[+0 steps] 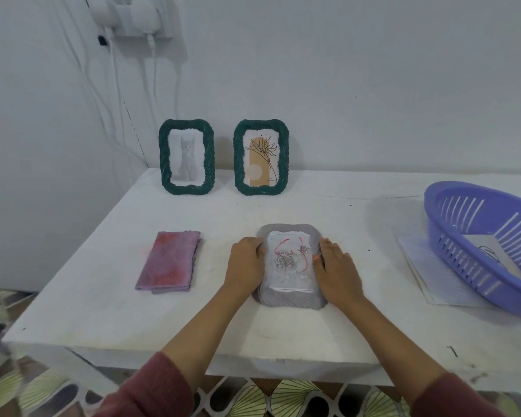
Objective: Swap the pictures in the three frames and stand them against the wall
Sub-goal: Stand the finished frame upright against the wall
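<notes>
the grey frame (289, 299) lies flat on the bench (253, 212), long axis pointing at the wall (373, 85). it sits between both hands: left hand (245, 263) fingers curl onto its left rim, right hand (337, 269) fingers lie straight on its right rim.

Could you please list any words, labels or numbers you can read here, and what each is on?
No text here can be read.
The flower picture has tiny print near its bottom edge, too small to read.
The rose picture bears red strokes, not legible as letters.
The cat picture, cloth and basket show no text.
</notes>
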### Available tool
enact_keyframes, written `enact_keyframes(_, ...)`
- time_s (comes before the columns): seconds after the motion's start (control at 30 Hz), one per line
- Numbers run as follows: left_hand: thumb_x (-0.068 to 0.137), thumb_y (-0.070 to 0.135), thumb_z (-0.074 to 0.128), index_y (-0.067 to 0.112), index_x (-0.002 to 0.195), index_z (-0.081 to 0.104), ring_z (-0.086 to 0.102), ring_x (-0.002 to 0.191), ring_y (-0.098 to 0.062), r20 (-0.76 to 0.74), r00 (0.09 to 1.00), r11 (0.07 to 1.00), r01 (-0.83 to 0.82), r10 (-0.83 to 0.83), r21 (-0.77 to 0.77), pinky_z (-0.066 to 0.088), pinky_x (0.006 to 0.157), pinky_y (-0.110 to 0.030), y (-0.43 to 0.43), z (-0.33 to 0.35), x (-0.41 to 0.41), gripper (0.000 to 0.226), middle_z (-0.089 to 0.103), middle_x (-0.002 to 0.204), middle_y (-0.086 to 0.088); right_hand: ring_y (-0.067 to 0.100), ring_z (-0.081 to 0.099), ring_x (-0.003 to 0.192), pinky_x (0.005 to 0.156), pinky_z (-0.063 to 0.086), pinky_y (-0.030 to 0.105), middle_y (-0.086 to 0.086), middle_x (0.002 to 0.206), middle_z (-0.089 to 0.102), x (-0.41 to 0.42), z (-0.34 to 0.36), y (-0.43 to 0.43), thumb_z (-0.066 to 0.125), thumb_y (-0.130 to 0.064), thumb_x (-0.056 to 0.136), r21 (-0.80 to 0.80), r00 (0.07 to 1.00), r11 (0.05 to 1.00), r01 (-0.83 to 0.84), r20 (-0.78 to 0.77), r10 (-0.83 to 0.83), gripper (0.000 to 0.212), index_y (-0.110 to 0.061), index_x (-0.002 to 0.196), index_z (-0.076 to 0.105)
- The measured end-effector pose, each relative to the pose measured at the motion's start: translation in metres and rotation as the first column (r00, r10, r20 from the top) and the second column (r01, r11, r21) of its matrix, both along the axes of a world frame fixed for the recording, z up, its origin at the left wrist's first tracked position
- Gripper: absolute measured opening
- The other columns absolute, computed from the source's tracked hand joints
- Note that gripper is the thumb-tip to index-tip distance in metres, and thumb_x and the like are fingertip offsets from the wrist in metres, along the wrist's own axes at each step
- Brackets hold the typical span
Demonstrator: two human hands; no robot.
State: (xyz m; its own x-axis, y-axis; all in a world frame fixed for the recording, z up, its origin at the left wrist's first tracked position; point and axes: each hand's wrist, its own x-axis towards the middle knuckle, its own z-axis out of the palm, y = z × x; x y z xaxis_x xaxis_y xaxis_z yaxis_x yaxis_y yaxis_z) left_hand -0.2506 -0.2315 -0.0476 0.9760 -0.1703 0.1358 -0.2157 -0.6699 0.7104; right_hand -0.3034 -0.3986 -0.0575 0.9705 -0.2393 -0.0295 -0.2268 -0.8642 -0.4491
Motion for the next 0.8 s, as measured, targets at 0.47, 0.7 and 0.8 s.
enact_keyframes(0.47,0.094,0.012,0.04,0.0,0.134,0.035,0.034,0.129,-0.044,0.004,0.84,0.773,-0.501,0.542,0.389,0.026,0.109,-0.054,0.092,-0.014,0.011,0.043,0.038,0.138,-0.026,0.013,0.011,0.145,0.118,0.003,0.03,0.001,0.157,0.016,0.001,-0.001,-0.003,0.026,-0.029,0.1,0.073,1.0,0.997,0.016,0.01,-0.016,0.051,-0.013,0.147,0.016)
enact_keyframes(0.7,0.095,0.008,0.026,0.032,0.124,0.045,0.06,0.082,-0.031,0.049,0.927,0.893,-0.343,0.372,-0.29,0.05,0.083,-0.046,0.057,0.041,-0.009,0.042,0.058,0.122,0.015,0.01,0.013,0.144,0.114,0.009,0.024,-0.007,0.156,0.017,-0.012,0.044,0.024,0.037,-0.047,0.093,0.531,0.992,0.848,-0.004,0.107,-0.063,0.065,-0.023,0.148,0.013)
enact_keyframes(0.8,0.097,0.011,0.03,0.041,0.108,0.053,0.065,0.089,-0.016,0.266,0.957,0.991,-0.092,0.115,-0.098,0.051,0.089,-0.022,0.006,0.055,-0.032,0.039,0.059,0.11,0.02,0.003,0.044,0.122,0.098,0.031,0.015,-0.008,0.145,0.039,-0.009,0.063,0.057,0.037,-0.048,0.093,0.821,0.999,0.57,-0.02,0.031,-0.01,0.048,-0.029,0.138,0.036)
